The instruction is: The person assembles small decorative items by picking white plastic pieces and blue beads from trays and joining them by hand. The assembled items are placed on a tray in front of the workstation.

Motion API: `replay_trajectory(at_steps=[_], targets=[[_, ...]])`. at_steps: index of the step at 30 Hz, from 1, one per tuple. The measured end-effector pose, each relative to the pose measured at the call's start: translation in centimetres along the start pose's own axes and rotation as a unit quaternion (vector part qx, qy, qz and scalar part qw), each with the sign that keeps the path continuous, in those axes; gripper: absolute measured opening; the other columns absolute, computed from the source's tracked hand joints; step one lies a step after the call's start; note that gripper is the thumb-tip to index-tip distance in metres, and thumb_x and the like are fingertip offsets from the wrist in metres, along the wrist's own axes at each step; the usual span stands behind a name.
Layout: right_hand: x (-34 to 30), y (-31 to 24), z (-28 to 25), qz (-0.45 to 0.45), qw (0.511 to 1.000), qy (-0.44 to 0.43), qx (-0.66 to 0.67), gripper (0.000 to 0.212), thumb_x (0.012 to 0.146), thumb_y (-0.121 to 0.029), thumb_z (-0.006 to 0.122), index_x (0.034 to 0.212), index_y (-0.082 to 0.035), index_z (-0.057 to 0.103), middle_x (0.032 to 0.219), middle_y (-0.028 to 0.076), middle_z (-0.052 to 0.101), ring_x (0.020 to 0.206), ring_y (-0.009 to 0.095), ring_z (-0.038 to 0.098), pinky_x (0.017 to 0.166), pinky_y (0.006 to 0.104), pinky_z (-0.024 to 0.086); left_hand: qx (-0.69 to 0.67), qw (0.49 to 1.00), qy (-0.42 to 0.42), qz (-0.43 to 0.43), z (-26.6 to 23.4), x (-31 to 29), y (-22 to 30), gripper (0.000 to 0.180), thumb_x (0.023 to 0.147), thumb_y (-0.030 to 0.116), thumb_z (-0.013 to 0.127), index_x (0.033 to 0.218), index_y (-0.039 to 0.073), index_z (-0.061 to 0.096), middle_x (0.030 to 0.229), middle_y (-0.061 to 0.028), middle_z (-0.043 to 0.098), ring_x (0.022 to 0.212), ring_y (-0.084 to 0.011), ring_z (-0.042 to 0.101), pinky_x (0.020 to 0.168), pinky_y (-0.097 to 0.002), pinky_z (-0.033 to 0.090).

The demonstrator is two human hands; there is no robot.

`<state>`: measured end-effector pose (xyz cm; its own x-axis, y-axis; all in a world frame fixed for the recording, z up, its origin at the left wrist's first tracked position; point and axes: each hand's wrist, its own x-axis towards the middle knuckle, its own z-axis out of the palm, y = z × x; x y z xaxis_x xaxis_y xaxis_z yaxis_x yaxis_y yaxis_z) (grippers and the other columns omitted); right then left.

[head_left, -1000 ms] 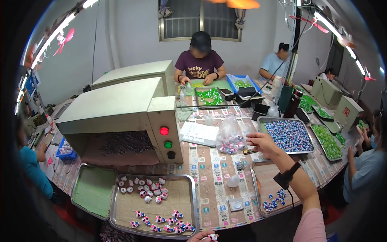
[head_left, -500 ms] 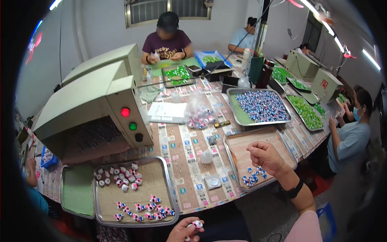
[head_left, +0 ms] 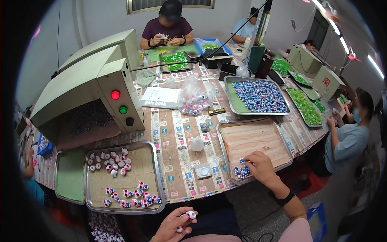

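While the left hand [head_left: 173,223] pinches a pink-white piece [head_left: 191,215], the right hand [head_left: 262,168] pinches a blue-white piece [head_left: 242,161]

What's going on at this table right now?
Someone is working by hand at a shared table. Their left hand holds a white-and-pink piece; their right hand appears to pinch a small blue piece at the right tray. In the left tray, loose pieces lie behind figures with blue parts. Across the table, a co-worker is busy with both hands.
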<state>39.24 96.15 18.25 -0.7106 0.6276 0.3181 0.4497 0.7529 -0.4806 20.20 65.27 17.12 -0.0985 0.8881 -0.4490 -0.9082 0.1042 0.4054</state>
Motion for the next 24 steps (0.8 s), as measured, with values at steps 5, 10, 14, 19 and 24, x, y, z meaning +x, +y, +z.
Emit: replay_trajectory(at_steps=[5,10,14,19,24], targets=[[1.1,0.2,1.5,-0.059,0.997,-0.034,-0.037,0.012,0.077,-0.004,0.067,0.089,-0.005,0.069,0.088,0.01,0.062,0.089,0.031,0.059,0.076,0.0405,0.05,0.006,1.0,0.003,0.006,0.7,0.0,0.0,0.029,0.095,0.011,0.06,0.124,0.007,0.056,0.109,-0.0065,0.066,0.087,-0.012,0.065,0.052,-0.0191,0.045],[1.7,0.9,1.8,-0.056,0.994,-0.047,-0.075,0.013,0.078,-0.002,0.065,0.09,-0.004,0.068,0.089,0.012,0.062,0.088,0.033,0.06,0.076,0.0403,0.051,-0.006,1.0,0.007,-0.003,0.8,0.1,0.0,0.03,0.096,0.012,0.06,0.125,0.008,0.056,0.11,-0.0068,0.066,0.087,-0.0126,0.065,0.053,-0.019,0.046],[1.5,-0.1,1.8,-0.003,0.999,-0.008,0.035,0.014,0.081,0.0,0.065,0.095,-0.001,0.07,0.091,0.012,0.063,0.081,0.027,0.064,0.071,0.0339,0.053,-0.032,0.999,-0.01,-0.04,-0.5,0.3,0.4,0.031,0.097,0.009,0.057,0.127,0.004,0.055,0.118,-0.0119,0.062,0.096,-0.0182,0.064,0.06,-0.0249,0.05],[1.0,-3.7,1.5,0.096,0.957,-0.067,0.267,0.018,0.085,-0.002,0.068,0.103,0.0,0.071,0.097,0.008,0.065,0.079,0.012,0.065,0.069,0.0243,0.052,-0.039,0.998,-0.045,-0.032,-1.6,0.8,0.1,0.035,0.099,0.011,0.054,0.133,0.004,0.051,0.121,-0.0095,0.061,0.103,-0.0161,0.064,0.064,-0.0244,0.054],[1.3,-6.3,3.0,0.078,0.949,-0.098,0.288,0.018,0.084,-0.004,0.071,0.102,-0.001,0.073,0.095,0.006,0.064,0.075,0.009,0.061,0.067,0.0208,0.05,-0.035,0.999,-0.011,-0.035,-0.4,0.6,0.4,0.032,0.098,0.01,0.057,0.128,0.004,0.054,0.118,-0.0131,0.062,0.098,-0.0185,0.063,0.061,-0.0245,0.049]])
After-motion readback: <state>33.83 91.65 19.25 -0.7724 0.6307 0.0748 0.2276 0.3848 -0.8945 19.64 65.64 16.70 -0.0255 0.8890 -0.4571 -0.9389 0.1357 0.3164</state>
